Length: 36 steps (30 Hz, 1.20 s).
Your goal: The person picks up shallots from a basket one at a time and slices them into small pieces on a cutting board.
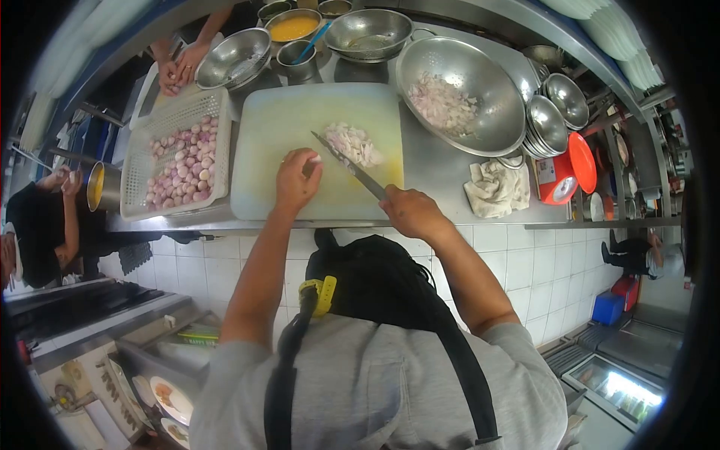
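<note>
L hand (pixel 298 180): fingers curled, pinning 1 shallot (pixel 316 159)
R hand (pixel 410 212): fist tight on knife (pixel 349 166)
colander (pixel 461 95), 1 o'clock: chopped shallot
basket (pixel 178 154), 10 o'clock: peeled shallots, loads

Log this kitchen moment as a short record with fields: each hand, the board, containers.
left hand: pressing a shallot onto the cutting board
right hand: grip closed on a knife, blade angled toward the shallot
on board: pile of chopped shallot beside the blade
white basket: peeled whole shallots, left of the board
colander: chopped shallot, right of the board
cloth: crumpled below the colander
</note>
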{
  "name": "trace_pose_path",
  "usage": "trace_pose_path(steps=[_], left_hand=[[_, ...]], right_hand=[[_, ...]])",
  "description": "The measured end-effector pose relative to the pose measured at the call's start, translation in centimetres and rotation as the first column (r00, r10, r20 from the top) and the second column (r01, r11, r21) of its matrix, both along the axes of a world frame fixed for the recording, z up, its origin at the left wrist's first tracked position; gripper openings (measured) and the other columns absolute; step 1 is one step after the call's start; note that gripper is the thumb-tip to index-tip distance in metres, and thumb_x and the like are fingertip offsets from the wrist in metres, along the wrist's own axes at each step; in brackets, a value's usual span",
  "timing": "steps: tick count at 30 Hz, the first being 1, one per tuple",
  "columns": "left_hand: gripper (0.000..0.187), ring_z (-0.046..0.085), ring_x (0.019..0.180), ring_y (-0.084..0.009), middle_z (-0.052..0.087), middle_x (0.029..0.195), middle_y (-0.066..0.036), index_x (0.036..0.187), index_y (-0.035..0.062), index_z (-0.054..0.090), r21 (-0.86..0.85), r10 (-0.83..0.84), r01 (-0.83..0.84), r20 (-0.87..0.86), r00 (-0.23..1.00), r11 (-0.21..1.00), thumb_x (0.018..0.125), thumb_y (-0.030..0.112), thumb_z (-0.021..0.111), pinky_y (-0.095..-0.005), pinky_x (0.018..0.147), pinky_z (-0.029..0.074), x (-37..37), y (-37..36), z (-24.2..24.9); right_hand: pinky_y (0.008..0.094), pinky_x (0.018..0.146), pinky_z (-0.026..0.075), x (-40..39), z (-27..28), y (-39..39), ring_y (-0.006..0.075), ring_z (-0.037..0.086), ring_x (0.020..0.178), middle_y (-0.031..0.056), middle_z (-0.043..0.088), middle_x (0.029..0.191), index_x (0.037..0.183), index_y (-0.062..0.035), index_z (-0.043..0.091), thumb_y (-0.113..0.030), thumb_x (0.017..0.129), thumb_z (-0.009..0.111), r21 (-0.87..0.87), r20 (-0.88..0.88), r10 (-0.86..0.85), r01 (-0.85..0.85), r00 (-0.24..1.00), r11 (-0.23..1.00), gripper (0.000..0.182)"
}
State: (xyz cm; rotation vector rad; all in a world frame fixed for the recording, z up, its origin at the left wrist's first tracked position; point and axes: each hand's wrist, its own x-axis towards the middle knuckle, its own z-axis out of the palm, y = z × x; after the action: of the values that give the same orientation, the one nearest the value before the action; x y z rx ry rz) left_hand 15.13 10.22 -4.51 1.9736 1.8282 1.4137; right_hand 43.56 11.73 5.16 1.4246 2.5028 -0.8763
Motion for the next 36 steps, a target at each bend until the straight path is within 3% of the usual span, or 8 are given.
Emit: trace_pose_path(steps=[7,14,19,22,25,28,31,36], left_hand=[[0.014,0.07,0.085,-0.0282,0.071,0.1,-0.012,0.1,0.0029,0.071,-0.049,-0.028,0.035,0.131,0.991,0.998,0.088,-0.003,0.072,-0.0349,0.072,0.056,0.1,-0.1,0.5],[0.01,0.068,0.079,-0.0258,0.07,0.094,-0.011,0.1,0.0031,0.07,-0.117,-0.058,0.078,0.167,0.984,0.99,0.091,-0.001,0.07,-0.0339,0.069,0.055,-0.3,0.7,0.7],[0.009,0.066,0.073,-0.0257,0.067,0.09,-0.011,0.098,0.0042,0.071,-0.097,-0.046,0.057,0.118,0.992,0.994,0.091,-0.001,0.067,-0.0346,0.067,0.054,0.0,1.0,0.7],[0.01,0.065,0.072,-0.0255,0.065,0.088,-0.011,0.097,0.0051,0.071,-0.112,-0.03,0.041,0.102,0.994,0.993,0.091,-0.002,0.066,-0.0348,0.066,0.053,-0.1,1.1,0.4],[0.012,0.065,0.071,-0.0259,0.064,0.088,-0.011,0.097,0.0057,0.071,-0.104,-0.027,0.04,0.117,0.993,0.994,0.09,-0.002,0.065,-0.0351,0.065,0.052,0.1,1.1,0.2],[0.012,0.064,0.07,-0.0267,0.065,0.088,-0.011,0.097,0.006,0.071,-0.112,-0.02,0.032,0.113,0.993,0.993,0.089,-0.002,0.065,-0.0351,0.064,0.052,0.2,1.1,0.2],[0.013,0.065,0.072,-0.0276,0.065,0.088,-0.011,0.097,0.0058,0.071,-0.047,-0.026,0.028,0.06,0.998,0.999,0.088,-0.002,0.065,-0.0356,0.065,0.052,-0.2,1.2,0.0],[0.014,0.066,0.075,-0.0286,0.066,0.088,-0.011,0.098,0.0058,0.071,-0.074,-0.025,0.032,0.09,0.996,0.997,0.087,-0.003,0.066,-0.0374,0.067,0.053,0.1,1.2,0.0]], right_hand=[[0.0526,0.085,0.056,-1.0,2.4,-1.7,0.0408,0.073,0.096,0.021,0.075,0.093,0.111,-0.0014,0.058,-0.023,0.105,0.054,0.055,0.054,-0.002,-0.001,0.999,0.998,0.023],[0.0533,0.08,0.055,-1.2,-0.8,-1.1,0.0394,0.073,0.091,0.0194,0.074,0.088,0.111,-0.0042,0.055,-0.026,0.106,0.053,0.156,0.013,0.065,-0.066,0.998,0.985,0.022],[0.0535,0.079,0.055,-0.9,1.7,-1.5,0.0404,0.072,0.09,0.0199,0.073,0.087,0.11,-0.0039,0.056,-0.025,0.106,0.054,0.139,0.066,0.069,-0.078,0.995,0.987,0.021],[0.0535,0.079,0.057,-0.2,4.7,-2.3,0.0418,0.074,0.088,0.0225,0.074,0.091,0.108,-0.0007,0.058,-0.017,0.102,0.057,0.098,0.045,0.069,-0.074,0.997,0.992,0.018],[0.0558,0.079,0.054,-0.3,1.4,-1.5,0.0428,0.072,0.089,0.0217,0.073,0.088,0.111,-0.0029,0.056,-0.024,0.107,0.053,0.122,0.027,0.087,-0.09,0.996,0.988,0.022],[0.0537,0.079,0.056,-1.3,0.8,-0.7,0.0426,0.074,0.089,0.0242,0.074,0.091,0.109,-0.0005,0.057,-0.017,0.101,0.056,0.136,0.041,0.087,-0.092,0.995,0.986,0.018],[0.0545,0.081,0.056,-0.6,4.3,-2.0,0.0437,0.073,0.092,0.0252,0.074,0.092,0.109,-0.0003,0.057,-0.013,0.1,0.055,0.05,0.061,0.066,-0.069,0.996,0.996,0.017],[0.0557,0.084,0.055,-1.2,1.7,-0.9,0.0442,0.073,0.093,0.0247,0.074,0.094,0.111,-0.0004,0.057,-0.014,0.101,0.054,0.093,0.054,0.077,-0.081,0.996,0.992,0.017]])
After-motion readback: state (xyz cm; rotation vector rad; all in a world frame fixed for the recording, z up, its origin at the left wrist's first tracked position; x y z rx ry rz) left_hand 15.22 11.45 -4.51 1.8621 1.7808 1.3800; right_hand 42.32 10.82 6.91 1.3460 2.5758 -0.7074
